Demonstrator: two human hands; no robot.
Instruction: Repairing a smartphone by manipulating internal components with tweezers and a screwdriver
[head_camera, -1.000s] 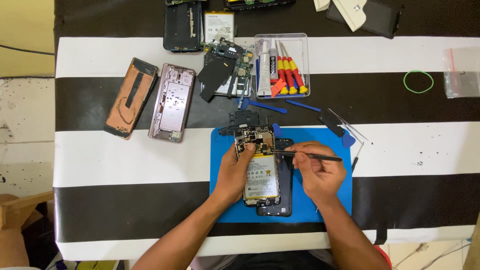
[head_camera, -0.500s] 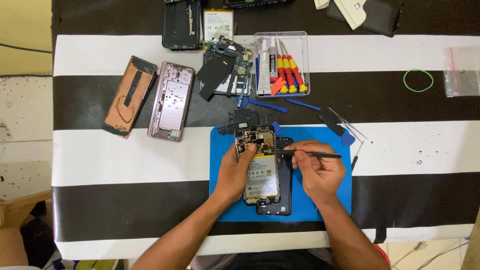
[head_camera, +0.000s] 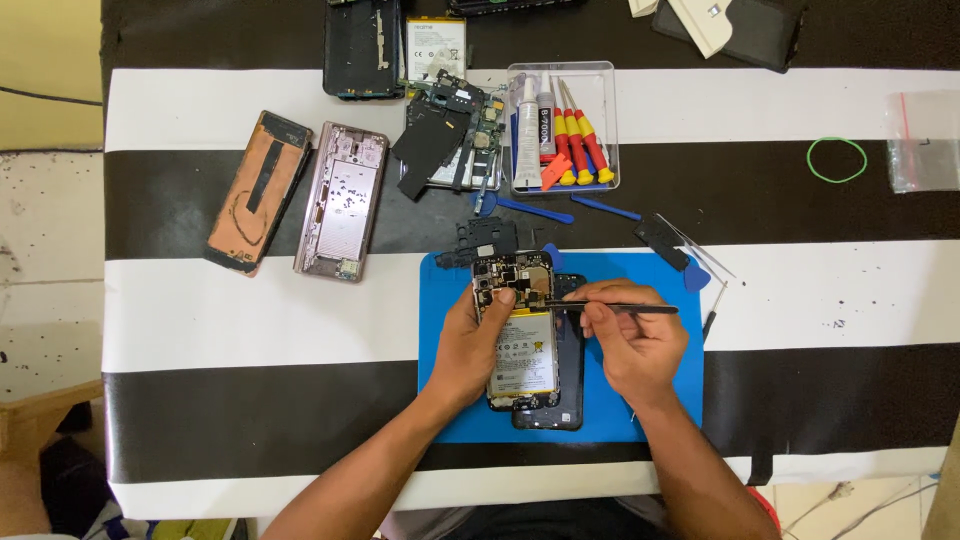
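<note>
Not much has shifted over the last second, honestly. The opened phone (head_camera: 522, 335), with its circuit board bared at the top and the white battery below, is still laid flat on the blue mat (head_camera: 660, 400) near the front middle of the desk (head_camera: 250, 320), partly on top of a second dark phone body (head_camera: 562, 400) that sticks out along its right and lower edge. It's still being pinned by the left hand (head_camera: 475, 345), curled over the left edge with the thumb pressed on the board area, so it's closed around the phone rather than loose. The thin dark tweezers (head_camera: 625, 309) are pinched between the fingers of the right hand (head_camera: 635, 345), held nearly level, tip aimed left at the board's right side. Compared with a second ago the tip looks nudged a touch closer to the board, though whether contact has actually been made can't be told at this size. So the work on the board seems to be at the same fiddly stage, nothing lifted out yet as far as can be seen. Further out, a small black part (head_camera: 485, 240) sits at the mat's top edge, blue pry tools (head_camera: 530, 208) lie just beyond, then a clear tray of red-and-yellow screwdrivers (head_camera: 562, 130), and two stripped phone frames (head_camera: 300, 195) are parked well off to the left. A green rubber band (head_camera: 837, 159) is left far right.
</note>
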